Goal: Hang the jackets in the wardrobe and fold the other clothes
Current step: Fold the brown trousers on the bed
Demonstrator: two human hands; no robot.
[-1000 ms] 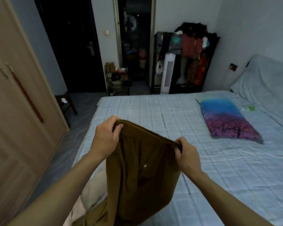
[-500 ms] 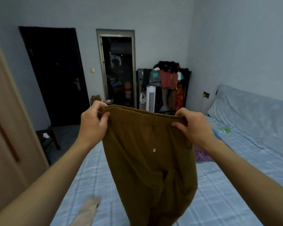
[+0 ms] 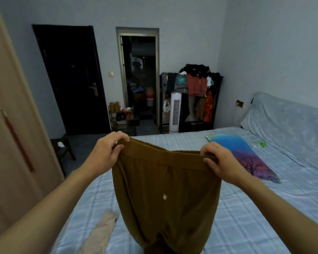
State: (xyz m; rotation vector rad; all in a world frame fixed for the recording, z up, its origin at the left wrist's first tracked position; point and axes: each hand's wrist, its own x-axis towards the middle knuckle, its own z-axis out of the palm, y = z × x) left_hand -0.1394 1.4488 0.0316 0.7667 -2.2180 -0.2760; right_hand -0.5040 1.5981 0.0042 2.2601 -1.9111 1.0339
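Note:
Brown fleece trousers (image 3: 165,195) hang in front of me over the bed, held up by their elastic waistband. My left hand (image 3: 106,153) pinches the waistband's left end and my right hand (image 3: 222,162) pinches its right end. A small pale tag shows on the fabric's front. The legs drop out of view at the bottom edge. A beige garment (image 3: 101,233) lies flat on the bed at lower left. The wooden wardrobe (image 3: 13,136) stands shut on my left.
The bed (image 3: 250,213) with a blue checked sheet fills the lower right; a blue and purple pillow (image 3: 242,154) lies on it. A loaded clothes rack (image 3: 196,88) and a white tower fan (image 3: 175,111) stand by the far wall. A dark stool (image 3: 62,147) sits near the wardrobe.
Both hands pulled the waistband wider and raised the trousers, then lowered them a little. The view tilted up from the bed to the room.

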